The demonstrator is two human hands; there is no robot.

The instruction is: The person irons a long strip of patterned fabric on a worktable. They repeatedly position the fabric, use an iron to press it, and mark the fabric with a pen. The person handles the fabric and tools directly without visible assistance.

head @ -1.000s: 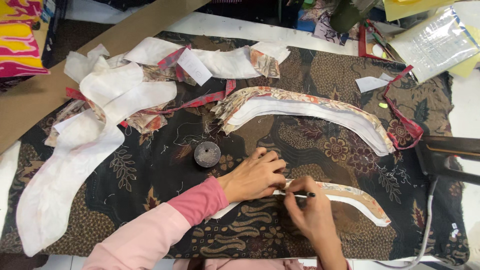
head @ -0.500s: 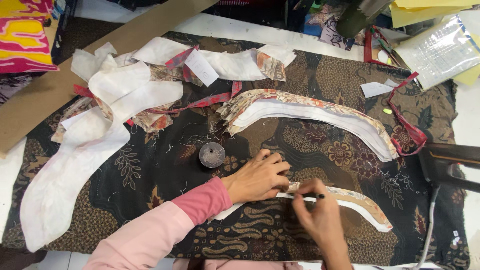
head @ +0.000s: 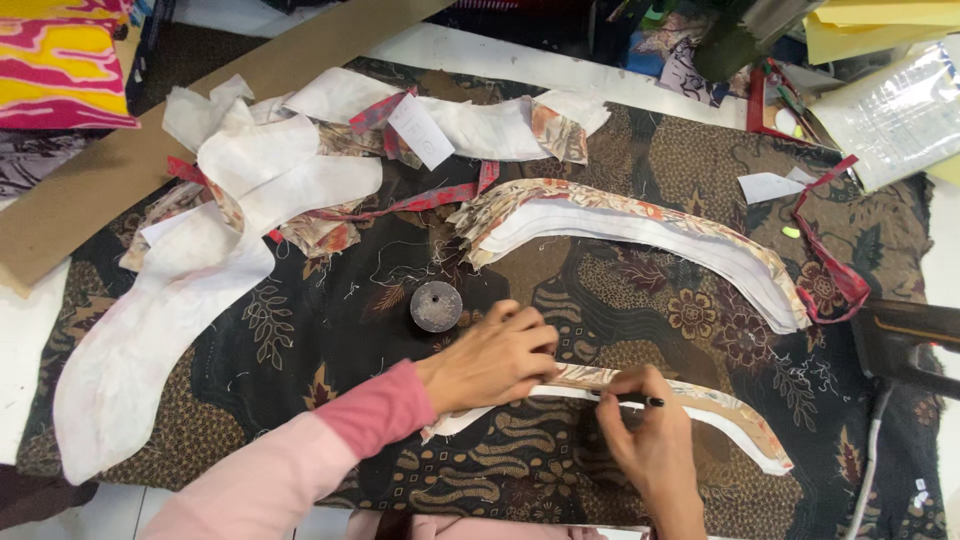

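Observation:
A curved strip of floral fabric with a brown cardboard template on it (head: 725, 412) lies near the table's front edge on dark patterned cloth (head: 320, 340). My left hand (head: 490, 358), in a pink sleeve, presses flat on the strip's left part. My right hand (head: 650, 440) is shut on a thin black-tipped pen (head: 632, 401), whose tip rests along the strip's upper edge just right of my left fingers. A stack of similar curved pieces (head: 640, 225) lies farther back.
A round grey metal weight (head: 436, 306) stands just behind my left hand. Loose white and floral cut pieces (head: 210, 230) pile at the left. A dark iron (head: 905, 340) with its cord sits at the right edge. Cardboard (head: 100, 190) runs along the back left.
My right hand has slid the pen a little to the right along the strip. My left hand has stayed pressed down, and the view has shifted slightly.

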